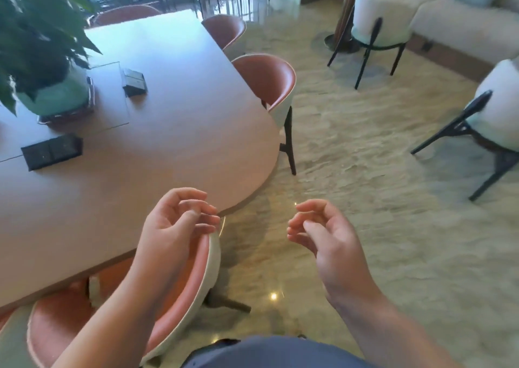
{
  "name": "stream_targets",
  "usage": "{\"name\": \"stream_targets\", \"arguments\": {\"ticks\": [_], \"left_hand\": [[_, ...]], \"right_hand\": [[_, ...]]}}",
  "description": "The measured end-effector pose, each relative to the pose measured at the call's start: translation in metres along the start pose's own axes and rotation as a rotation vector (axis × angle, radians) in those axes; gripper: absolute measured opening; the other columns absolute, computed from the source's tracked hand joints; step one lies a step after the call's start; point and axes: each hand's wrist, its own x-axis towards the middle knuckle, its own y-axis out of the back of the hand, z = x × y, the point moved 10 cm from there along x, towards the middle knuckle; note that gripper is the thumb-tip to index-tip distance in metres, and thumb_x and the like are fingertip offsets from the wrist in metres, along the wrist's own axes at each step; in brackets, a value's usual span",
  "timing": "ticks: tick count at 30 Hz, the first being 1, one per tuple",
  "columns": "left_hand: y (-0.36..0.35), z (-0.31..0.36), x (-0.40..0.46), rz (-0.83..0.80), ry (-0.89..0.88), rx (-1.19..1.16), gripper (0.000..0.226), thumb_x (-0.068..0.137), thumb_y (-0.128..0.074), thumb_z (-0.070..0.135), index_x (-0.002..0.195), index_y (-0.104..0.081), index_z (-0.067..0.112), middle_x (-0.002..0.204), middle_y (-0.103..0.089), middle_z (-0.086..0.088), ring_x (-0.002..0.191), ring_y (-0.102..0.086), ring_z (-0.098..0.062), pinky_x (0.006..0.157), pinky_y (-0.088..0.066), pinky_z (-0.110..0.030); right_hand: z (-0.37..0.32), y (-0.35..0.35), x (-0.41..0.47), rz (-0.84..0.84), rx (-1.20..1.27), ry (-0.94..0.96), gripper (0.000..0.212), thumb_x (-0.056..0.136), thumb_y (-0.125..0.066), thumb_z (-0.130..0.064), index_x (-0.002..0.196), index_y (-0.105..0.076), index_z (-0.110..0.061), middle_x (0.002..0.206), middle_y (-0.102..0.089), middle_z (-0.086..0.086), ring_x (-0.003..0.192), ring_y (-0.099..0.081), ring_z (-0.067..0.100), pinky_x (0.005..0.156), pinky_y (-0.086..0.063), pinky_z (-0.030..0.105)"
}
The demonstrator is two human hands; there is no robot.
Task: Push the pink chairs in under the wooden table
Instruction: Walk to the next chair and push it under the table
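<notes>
Pink chairs: 4 at wooden table. Left hand, right hand loosely curled, holding nothing.

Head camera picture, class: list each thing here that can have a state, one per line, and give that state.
Nearest pink chair: seat partly under the wooden table, back still out.
Pink chair at the table's right side: tucked in close.
Far pink chair: tucked in close.
Left hand: fingers loosely curled, holding nothing, above the nearest chair's back.
Right hand: fingers loosely curled, holding nothing, over the floor.
Potted plant: upright on the table.
</notes>
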Motion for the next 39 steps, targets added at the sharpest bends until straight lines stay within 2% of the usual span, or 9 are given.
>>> {"name": "stream_targets", "arguments": {"ticks": [5,12,19,23,29,32,35,39], "left_hand": [[-0.116,0.044,0.03,-0.142,-0.083,-0.017,0.022,0.095,-0.052,0.009,0.104,-0.07,0.017,0.089,-0.073,-0.013,0.082,-0.074,-0.032,0.074,-0.062,-0.035],[-0.218,0.054,0.098,-0.184,-0.109,-0.031,0.033,0.1,-0.048,-0.004,0.099,-0.072,0.018,0.084,-0.073,-0.014,0.078,-0.073,-0.031,0.07,-0.062,-0.034],[-0.302,0.036,0.211,-0.212,-0.05,-0.024,0.037,0.101,-0.047,-0.003,0.096,-0.073,0.023,0.085,-0.074,-0.011,0.079,-0.074,-0.029,0.07,-0.062,-0.031],[-0.357,0.039,0.297,-0.242,0.001,-0.016,0.032,0.101,-0.045,-0.006,0.102,-0.069,0.015,0.084,-0.075,-0.009,0.079,-0.074,-0.027,0.069,-0.061,-0.03],[-0.436,0.061,0.417,-0.239,0.045,-0.042,0.024,0.101,-0.045,-0.007,0.109,-0.064,0.005,0.085,-0.074,-0.013,0.074,-0.074,-0.023,0.069,-0.062,-0.031],[-0.459,0.072,0.467,-0.216,0.043,-0.059,0.026,0.101,-0.046,-0.005,0.107,-0.066,0.011,0.084,-0.076,-0.006,0.076,-0.074,-0.023,0.07,-0.062,-0.032],[-0.474,0.075,0.516,-0.223,0.027,-0.023,0.026,0.101,-0.047,-0.004,0.107,-0.067,0.012,0.086,-0.076,-0.009,0.077,-0.075,-0.025,0.073,-0.063,-0.035],[-0.484,0.06,0.586,-0.132,0.045,0.015,0.028,0.097,-0.049,-0.005,0.106,-0.069,0.013,0.086,-0.075,-0.011,0.078,-0.075,-0.028,0.075,-0.063,-0.04]], "right_hand": [[-0.063,0.109,0.031,0.131,0.028,0.116,0.027,0.086,-0.051,-0.012,0.093,-0.072,-0.027,0.083,-0.071,0.003,0.081,-0.069,0.022,0.079,-0.058,0.034],[-0.086,0.199,0.089,0.261,0.029,0.144,0.026,0.085,-0.05,-0.011,0.094,-0.072,-0.023,0.082,-0.07,0.005,0.08,-0.069,0.024,0.079,-0.059,0.037],[-0.089,0.238,0.211,0.327,0.002,0.123,0.026,0.087,-0.05,-0.006,0.094,-0.07,-0.02,0.081,-0.071,0.003,0.078,-0.068,0.023,0.077,-0.059,0.034],[-0.103,0.259,0.308,0.348,-0.05,0.076,0.029,0.096,-0.044,0.011,0.102,-0.065,-0.008,0.08,-0.07,0.003,0.077,-0.068,0.021,0.078,-0.057,0.038],[-0.146,0.281,0.442,0.342,-0.048,0.111,0.024,0.083,-0.05,-0.008,0.103,-0.064,-0.009,0.08,-0.07,0.002,0.076,-0.067,0.02,0.076,-0.059,0.032],[-0.151,0.293,0.489,0.351,-0.025,0.103,0.025,0.083,-0.049,-0.008,0.102,-0.065,-0.011,0.08,-0.07,0.002,0.076,-0.067,0.021,0.075,-0.058,0.032],[-0.149,0.302,0.535,0.344,-0.028,0.069,0.023,0.086,-0.05,-0.007,0.1,-0.067,-0.015,0.082,-0.07,0.005,0.079,-0.069,0.022,0.076,-0.057,0.032],[-0.148,0.316,0.619,0.295,-0.093,0.031,0.029,0.096,-0.045,0.009,0.103,-0.066,-0.01,0.082,-0.071,0.002,0.079,-0.069,0.021,0.076,-0.059,0.034]]}}
